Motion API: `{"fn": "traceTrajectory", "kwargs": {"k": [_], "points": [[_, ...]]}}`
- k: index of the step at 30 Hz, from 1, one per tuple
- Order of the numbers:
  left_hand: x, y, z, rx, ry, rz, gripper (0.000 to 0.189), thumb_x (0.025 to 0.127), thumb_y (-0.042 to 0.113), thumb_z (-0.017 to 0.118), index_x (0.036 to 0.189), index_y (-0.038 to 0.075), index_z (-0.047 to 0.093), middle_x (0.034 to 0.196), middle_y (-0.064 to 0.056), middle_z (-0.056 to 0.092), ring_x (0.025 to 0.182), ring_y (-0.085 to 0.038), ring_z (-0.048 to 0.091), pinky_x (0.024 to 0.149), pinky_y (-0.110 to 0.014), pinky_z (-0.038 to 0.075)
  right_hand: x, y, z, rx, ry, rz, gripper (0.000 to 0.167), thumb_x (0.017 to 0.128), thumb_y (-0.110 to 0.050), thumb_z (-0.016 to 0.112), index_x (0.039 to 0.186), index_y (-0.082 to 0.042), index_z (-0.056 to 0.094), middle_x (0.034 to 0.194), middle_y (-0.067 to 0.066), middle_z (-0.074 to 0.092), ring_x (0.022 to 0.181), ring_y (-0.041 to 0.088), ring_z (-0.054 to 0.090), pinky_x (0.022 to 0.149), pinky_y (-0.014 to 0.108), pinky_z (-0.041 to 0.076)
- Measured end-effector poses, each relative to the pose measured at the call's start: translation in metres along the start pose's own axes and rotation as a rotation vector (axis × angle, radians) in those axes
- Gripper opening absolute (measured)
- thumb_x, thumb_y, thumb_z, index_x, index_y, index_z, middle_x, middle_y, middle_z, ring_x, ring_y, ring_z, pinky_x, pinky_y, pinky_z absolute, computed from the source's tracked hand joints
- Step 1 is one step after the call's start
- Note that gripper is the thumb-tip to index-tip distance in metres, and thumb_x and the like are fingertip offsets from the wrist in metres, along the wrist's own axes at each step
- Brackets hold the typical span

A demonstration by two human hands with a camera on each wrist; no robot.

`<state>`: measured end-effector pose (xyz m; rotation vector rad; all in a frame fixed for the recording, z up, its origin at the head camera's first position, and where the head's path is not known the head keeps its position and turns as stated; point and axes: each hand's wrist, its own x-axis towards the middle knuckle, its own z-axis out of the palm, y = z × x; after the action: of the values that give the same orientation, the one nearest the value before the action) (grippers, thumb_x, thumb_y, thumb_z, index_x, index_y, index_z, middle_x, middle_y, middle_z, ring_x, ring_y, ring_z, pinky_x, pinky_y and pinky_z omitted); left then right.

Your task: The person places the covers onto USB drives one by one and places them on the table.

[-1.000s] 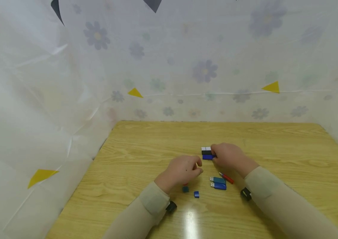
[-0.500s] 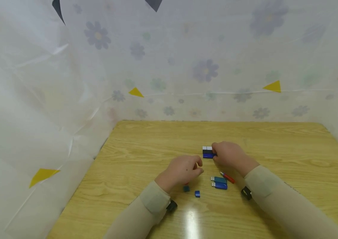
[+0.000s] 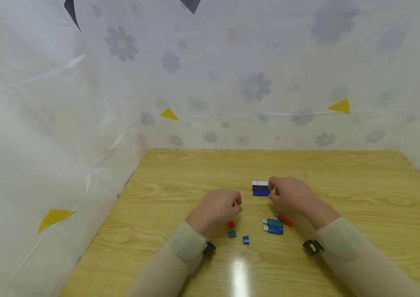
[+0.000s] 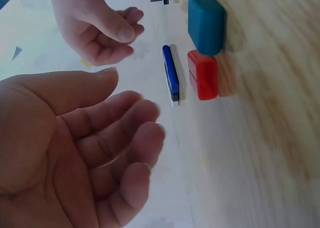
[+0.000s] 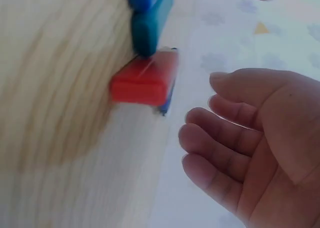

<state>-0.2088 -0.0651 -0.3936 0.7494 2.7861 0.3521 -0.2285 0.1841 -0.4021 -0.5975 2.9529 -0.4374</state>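
Observation:
A flat block striped white, black and blue [image 3: 260, 188] lies on the table. My right hand [image 3: 291, 194] is just right of it, fingers loosely curled; the right wrist view shows nothing in that hand. Toward me from the right hand lie three USB sticks with bare plugs: a teal one [image 3: 274, 222], a blue one [image 3: 275, 230] and a red one [image 3: 285, 220]. My left hand [image 3: 215, 208] hovers with relaxed fingers and an empty palm. Near it are a red cap [image 3: 231, 225], a teal cap [image 3: 232, 234] and a blue cap [image 3: 246, 240].
The wood-grain table [image 3: 180, 173] reaches back to a flowered sheet [image 3: 217, 82] hung as a wall, which also runs down the left side. Each wrist carries a small dark camera, such as the right one [image 3: 313, 246].
My right hand has drawn back to the right from the striped block, baring more of it. My left hand has shifted left, and the red cap shows fully.

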Motion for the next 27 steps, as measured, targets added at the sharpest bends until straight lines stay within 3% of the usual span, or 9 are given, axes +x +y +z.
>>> {"fn": "traceTrajectory", "kwargs": {"k": [8, 14, 23, 27], "points": [[-0.007, -0.003, 0.002, 0.01, -0.092, -0.019, 0.012, 0.095, 0.03, 0.071, 0.095, 0.02, 0.066, 0.078, 0.01, 0.061, 0.067, -0.01, 0.053, 0.062, -0.028, 0.044, -0.022, 0.0, 0.001, 0.089, 0.037, 0.023, 0.024, 0.097, -0.025, 0.067, 0.114, -0.01, 0.061, 0.084, -0.003, 0.06, 0.066, 0.014, 0.053, 0.063, 0.036, 0.047], [-0.013, -0.003, 0.007, 0.036, -0.098, -0.002, 0.019, 0.088, 0.022, 0.077, 0.08, 0.02, 0.059, 0.071, 0.007, 0.057, 0.061, -0.01, 0.048, 0.057, -0.028, 0.04, -0.027, 0.0, 0.004, 0.106, 0.043, 0.022, 0.025, 0.097, -0.027, 0.068, 0.115, -0.01, 0.062, 0.084, -0.003, 0.059, 0.064, 0.013, 0.052, 0.061, 0.035, 0.046], [-0.009, -0.005, 0.013, 0.144, -0.075, 0.03, 0.015, 0.101, 0.016, 0.057, 0.086, 0.019, 0.058, 0.074, 0.007, 0.055, 0.065, -0.011, 0.05, 0.061, -0.027, 0.043, -0.028, -0.003, 0.002, 0.088, 0.046, 0.009, 0.019, 0.096, -0.028, 0.068, 0.108, -0.014, 0.064, 0.085, -0.004, 0.06, 0.068, 0.012, 0.053, 0.063, 0.036, 0.048], [-0.012, -0.008, 0.011, 0.116, -0.134, 0.047, 0.016, 0.103, 0.01, 0.053, 0.095, 0.021, 0.061, 0.084, 0.007, 0.059, 0.072, -0.012, 0.051, 0.067, -0.029, 0.045, -0.027, -0.002, 0.002, 0.076, 0.044, 0.004, 0.018, 0.096, -0.029, 0.069, 0.106, -0.014, 0.064, 0.084, -0.005, 0.06, 0.069, 0.012, 0.053, 0.064, 0.036, 0.048]]}}
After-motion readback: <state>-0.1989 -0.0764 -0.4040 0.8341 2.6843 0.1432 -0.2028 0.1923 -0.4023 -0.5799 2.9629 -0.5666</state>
